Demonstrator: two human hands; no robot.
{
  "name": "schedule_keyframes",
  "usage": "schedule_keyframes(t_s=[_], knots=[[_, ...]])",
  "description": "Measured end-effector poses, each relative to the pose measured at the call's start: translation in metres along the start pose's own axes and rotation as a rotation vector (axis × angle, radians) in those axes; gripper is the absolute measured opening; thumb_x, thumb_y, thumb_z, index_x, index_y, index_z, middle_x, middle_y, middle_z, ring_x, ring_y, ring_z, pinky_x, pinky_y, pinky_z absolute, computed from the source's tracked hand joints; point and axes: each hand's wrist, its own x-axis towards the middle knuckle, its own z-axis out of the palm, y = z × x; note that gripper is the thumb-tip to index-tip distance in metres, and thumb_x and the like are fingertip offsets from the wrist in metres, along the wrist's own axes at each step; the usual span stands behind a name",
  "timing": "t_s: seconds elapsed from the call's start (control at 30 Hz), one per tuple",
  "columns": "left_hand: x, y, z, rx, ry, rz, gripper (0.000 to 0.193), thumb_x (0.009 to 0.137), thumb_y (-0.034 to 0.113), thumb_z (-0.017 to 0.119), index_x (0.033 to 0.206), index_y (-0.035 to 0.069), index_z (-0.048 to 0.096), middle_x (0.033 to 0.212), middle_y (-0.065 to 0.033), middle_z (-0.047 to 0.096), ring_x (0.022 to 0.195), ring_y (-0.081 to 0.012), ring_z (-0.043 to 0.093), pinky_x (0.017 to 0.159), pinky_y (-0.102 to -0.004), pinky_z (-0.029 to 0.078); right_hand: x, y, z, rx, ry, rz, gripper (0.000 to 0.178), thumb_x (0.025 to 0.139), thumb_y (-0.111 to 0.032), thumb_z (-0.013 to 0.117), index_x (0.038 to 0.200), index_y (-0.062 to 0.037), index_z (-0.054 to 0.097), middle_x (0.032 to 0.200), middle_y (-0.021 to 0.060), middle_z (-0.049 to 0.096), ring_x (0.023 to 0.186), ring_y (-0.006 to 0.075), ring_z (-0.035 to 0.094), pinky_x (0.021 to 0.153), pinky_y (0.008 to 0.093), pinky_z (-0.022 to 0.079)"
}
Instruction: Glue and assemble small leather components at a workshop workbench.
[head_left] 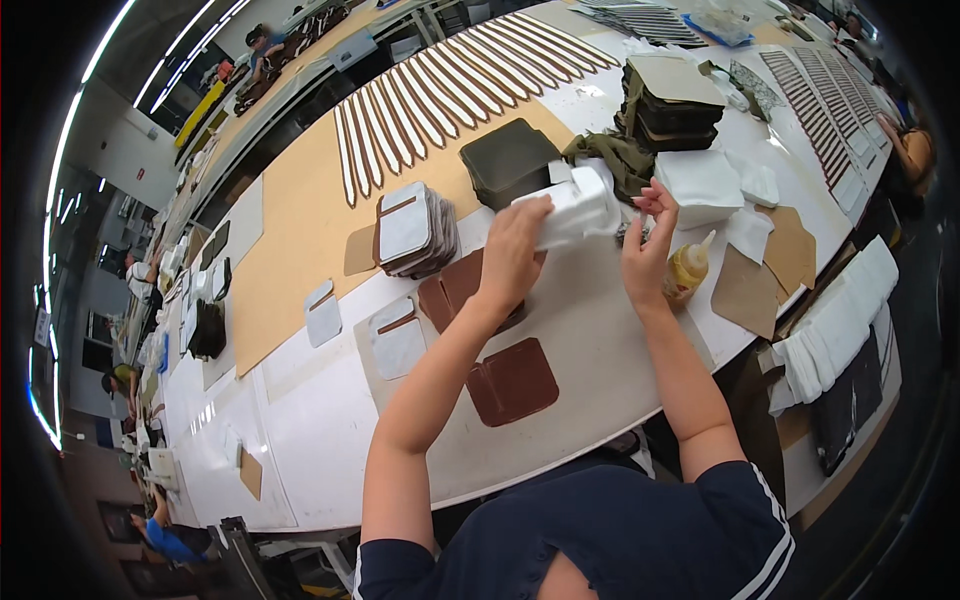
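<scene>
My left hand (514, 252) is closed on a white, soft-looking sheet (572, 208), blurred by motion; I cannot tell whether it is one piece or several. To its right, my right hand (648, 248) is raised with fingers apart and nothing visible in it. Close beside that hand stands a squeeze bottle (688, 270) of yellowish liquid with a pointed nozzle. Below my left hand lie brown panels (447, 292), partly hidden by my forearm. Nearer me, another brown panel (522, 382) lies flat on the grey mat (610, 350).
Stacked pale panels (408, 228) stand at left, dark green panels (508, 165) ahead. Beyond my right hand are a white sheet stack (700, 185), green cloth (622, 160) and a tall dark stack (672, 100). Brown-edged strips (455, 85) line the far side. People work at surrounding tables.
</scene>
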Motion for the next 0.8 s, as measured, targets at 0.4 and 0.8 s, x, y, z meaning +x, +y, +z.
schedule_keyframes(t_s=[0.4, 0.8], knots=[[-0.037, -0.008, -0.011, -0.052, -0.160, 0.079, 0.020, 0.094, 0.012, 0.069, 0.114, 0.008, 0.072, 0.127, -0.0122, 0.067, 0.118, -0.0321, 0.061, 0.102, -0.0441, 0.045, -0.006, 0.011, 0.001, -0.430, -0.311, -0.214, 0.030, 0.087, 0.003, 0.059, 0.114, -0.0061, 0.068, 0.116, 0.0120, 0.062, 0.111, 0.0274, 0.058, 0.107, 0.0416, 0.038], [-0.047, 0.004, 0.006, -0.458, -0.103, -0.222, 0.025, 0.101, 0.003, 0.058, 0.122, 0.003, 0.070, 0.106, -0.0097, 0.073, 0.092, -0.0205, 0.067, 0.079, -0.0331, 0.052, -0.004, 0.011, -0.004, -0.495, -0.532, -0.233, 0.024, 0.082, -0.002, 0.068, 0.104, -0.0120, 0.070, 0.117, 0.0076, 0.059, 0.117, 0.0303, 0.051, 0.103, 0.0442, 0.037]])
